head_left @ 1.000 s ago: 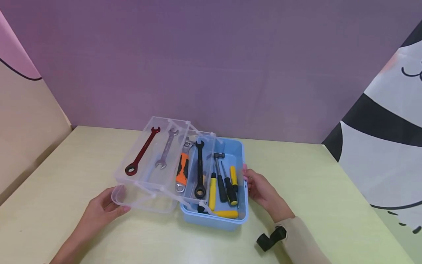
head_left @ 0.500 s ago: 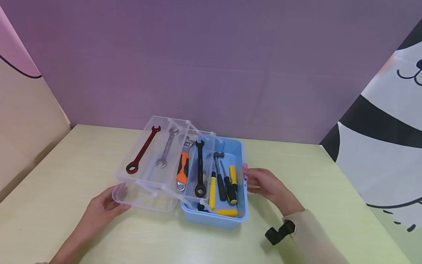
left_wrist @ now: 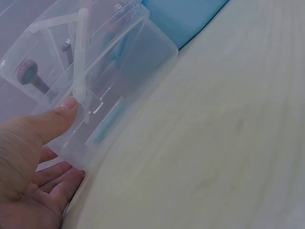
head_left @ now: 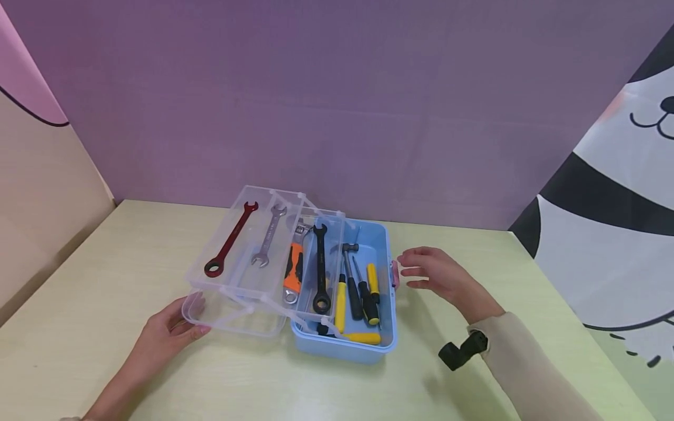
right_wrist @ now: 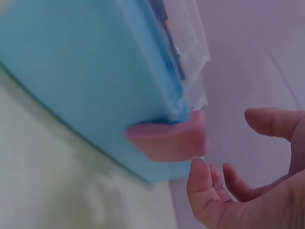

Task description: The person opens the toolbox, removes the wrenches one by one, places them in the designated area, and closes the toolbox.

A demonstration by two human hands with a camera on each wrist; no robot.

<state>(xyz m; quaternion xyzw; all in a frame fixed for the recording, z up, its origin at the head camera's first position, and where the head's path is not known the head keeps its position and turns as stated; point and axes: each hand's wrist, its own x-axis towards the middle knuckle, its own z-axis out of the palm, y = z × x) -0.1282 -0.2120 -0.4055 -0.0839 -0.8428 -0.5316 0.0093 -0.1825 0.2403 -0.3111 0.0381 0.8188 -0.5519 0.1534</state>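
Note:
A light blue toolbox (head_left: 342, 352) stands open on the table, its clear fold-out trays (head_left: 231, 286) and clear lid (head_left: 239, 323) spread to the left. My left hand (head_left: 165, 339) holds the lid's left end, thumb on the near side and fingers beyond the edge. My right hand (head_left: 442, 275) hangs right of the box with relaxed, spread fingers, a little apart from the pink latch (head_left: 395, 273). The trays bear a red wrench (head_left: 230, 241), a silver wrench (head_left: 268, 237), an orange-handled adjustable wrench (head_left: 293, 269) and a black wrench (head_left: 321, 269).
Inside the blue box lie a small hammer (head_left: 354, 292), a black-and-yellow screwdriver (head_left: 370, 307) and other yellow-handled tools (head_left: 340, 304). A purple wall (head_left: 337, 117) rises behind the pale table (head_left: 221, 386). A black strap device (head_left: 463, 351) sits on my right wrist.
My right hand has let go of the pink latch and drawn away to the right, its fingers spreading. My left hand stays at the lid, which has hardly moved.

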